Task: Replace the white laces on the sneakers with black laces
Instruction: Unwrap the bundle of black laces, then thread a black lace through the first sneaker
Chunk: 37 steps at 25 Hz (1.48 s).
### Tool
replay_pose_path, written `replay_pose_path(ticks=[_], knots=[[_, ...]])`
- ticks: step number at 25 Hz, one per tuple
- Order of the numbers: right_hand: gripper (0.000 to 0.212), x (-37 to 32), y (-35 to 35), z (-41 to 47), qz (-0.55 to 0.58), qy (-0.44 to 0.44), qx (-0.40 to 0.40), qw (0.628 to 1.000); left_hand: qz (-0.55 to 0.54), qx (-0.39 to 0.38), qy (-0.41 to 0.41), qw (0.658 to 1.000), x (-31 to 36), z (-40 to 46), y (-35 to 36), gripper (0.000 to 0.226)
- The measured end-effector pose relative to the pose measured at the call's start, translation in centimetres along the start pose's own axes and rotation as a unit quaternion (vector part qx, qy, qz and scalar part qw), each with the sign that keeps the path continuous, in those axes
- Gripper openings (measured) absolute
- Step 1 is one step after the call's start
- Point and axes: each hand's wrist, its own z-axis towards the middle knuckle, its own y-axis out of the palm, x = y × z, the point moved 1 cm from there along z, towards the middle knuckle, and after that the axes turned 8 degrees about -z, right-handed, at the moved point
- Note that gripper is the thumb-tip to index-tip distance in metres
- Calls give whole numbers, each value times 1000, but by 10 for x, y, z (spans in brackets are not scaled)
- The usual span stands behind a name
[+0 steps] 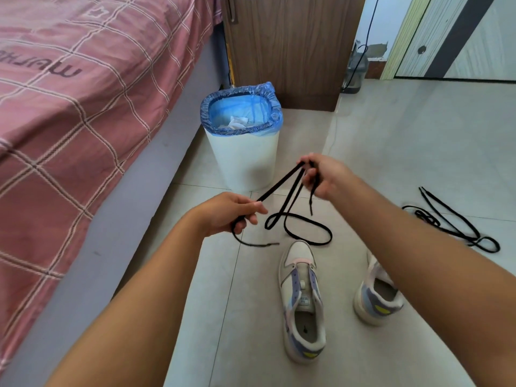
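Observation:
Both my hands hold one black lace [282,188] above the floor. My left hand [229,212] pinches it near one end, and that tip trails down toward the tiles. My right hand [325,174], higher and farther out, grips several strands, with a loop hanging below it. Under the loop stands a white and lilac sneaker [303,300] with no lace in its eyelets. A second sneaker [377,298] sits to its right, partly hidden by my right forearm. Another black lace [452,222] lies tangled on the floor at the right.
A white bin [245,160] with a blue liner and crumpled white material inside stands just beyond my hands. A bed with a pink checked cover [69,113] runs along the left. A brown cabinet [290,46] and a door [458,37] are at the back.

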Motion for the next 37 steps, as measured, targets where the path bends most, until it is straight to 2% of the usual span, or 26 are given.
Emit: replay_pose_path(ticks=[3,5,7,9,11,13,16,18,20,22,24,28,31,34,37], knots=[[22,-38,-15,26,-21,-41,108,993,-40,12,-41,998,-26,0,-16,27],[19,-59,-13,34,-28,-70,135,988,-68,38,-69,995,-44,-1,-25,26],[13,-76,1,31,-5,-115,87,990,-101,60,-94,989,-62,2,-29,25],[19,-74,11,25,10,-127,25,992,-131,93,-114,980,-78,8,-27,23],[23,-41,0,27,-27,-77,30,996,-153,116,-131,973,-90,14,-20,22],[23,15,-31,33,-56,0,50,997,-160,107,-141,971,-100,21,-7,22],[21,91,-78,27,-17,89,66,994,-149,82,-151,974,-109,31,24,18],[22,119,-99,17,1,128,69,989,-166,79,-146,972,-111,39,48,19],[20,130,-111,11,-35,153,66,985,-201,100,-129,966,-109,48,66,23],[19,132,-117,8,-73,146,56,985,-221,131,-113,960,-108,54,80,14],[22,133,-118,4,-86,138,51,985,-198,159,-104,962,-110,57,89,9],[22,145,-116,-4,-78,177,35,980,-124,220,-90,964,-119,53,96,20],[27,148,-120,-5,-172,190,45,966,-116,240,-73,961,-123,54,96,20],[35,144,-127,-5,-273,159,61,947,-68,239,-55,967,-129,57,99,10],[32,146,-133,-2,-195,154,44,968,-28,240,-41,970,-133,60,105,11]])
